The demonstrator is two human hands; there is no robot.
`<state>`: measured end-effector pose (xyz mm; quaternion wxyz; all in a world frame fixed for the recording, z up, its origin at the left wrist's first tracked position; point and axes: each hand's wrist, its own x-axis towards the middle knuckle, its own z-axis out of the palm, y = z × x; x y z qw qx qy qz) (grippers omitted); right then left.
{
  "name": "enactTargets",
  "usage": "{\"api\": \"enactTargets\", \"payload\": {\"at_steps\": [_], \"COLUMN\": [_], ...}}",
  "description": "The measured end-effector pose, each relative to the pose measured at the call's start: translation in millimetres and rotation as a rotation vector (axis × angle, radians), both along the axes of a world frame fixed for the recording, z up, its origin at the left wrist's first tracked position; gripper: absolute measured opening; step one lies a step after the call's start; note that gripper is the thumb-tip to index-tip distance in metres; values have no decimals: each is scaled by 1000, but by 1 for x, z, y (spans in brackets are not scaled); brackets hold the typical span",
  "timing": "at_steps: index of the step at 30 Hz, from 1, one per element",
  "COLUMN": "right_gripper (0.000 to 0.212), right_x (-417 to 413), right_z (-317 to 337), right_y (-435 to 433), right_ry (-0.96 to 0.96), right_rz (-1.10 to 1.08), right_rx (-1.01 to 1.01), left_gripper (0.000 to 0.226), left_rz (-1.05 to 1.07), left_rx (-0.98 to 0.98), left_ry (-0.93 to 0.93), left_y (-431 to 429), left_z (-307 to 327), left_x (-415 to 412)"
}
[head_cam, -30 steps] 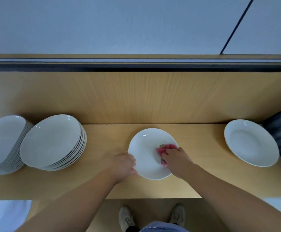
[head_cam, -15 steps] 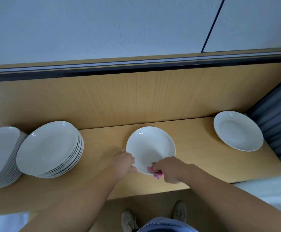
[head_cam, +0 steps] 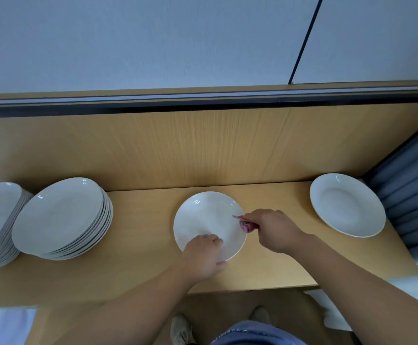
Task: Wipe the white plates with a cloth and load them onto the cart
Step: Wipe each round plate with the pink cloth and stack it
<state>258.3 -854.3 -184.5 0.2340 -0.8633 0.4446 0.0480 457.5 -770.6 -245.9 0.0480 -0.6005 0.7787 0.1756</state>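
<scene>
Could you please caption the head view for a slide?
Left hand grips a white plate while right hand holds a pink cloth at its edge.

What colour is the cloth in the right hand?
The small crumpled cloth is pinkish red, clearest in the head view.

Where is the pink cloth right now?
In the head view, the pink cloth is bunched in the right hand, at the right rim of the middle plate that the left hand holds, left of the lone plate.
</scene>
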Motion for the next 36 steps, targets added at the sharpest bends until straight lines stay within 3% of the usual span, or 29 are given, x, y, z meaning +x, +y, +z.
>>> {"api": "enactTargets", "payload": {"at_steps": [11,19,25,31,36], "right_gripper": [73,68,58,45,52], "right_x": [-20,-23,-21,-23,-25], "right_z": [-4,7,28,58,57], "right_y": [-38,-62,-83,-99,-105], "right_ry": [-40,-260,-356,-510,-477], "right_rz": [143,181,200,149,147], "right_rx": [-32,-142,-242,-308,-320], "left_gripper": [35,45,21,28,23], "left_rz": [135,223,338,522,642], "left_rx": [114,122,18,-110,-143], "left_ry": [-172,-134,-219,-36,221], "left_y": [-8,-8,-28,-49,-52], "left_z": [-15,25,74,115,113], "left_x": [-49,-56,-37,-29,-37]}}
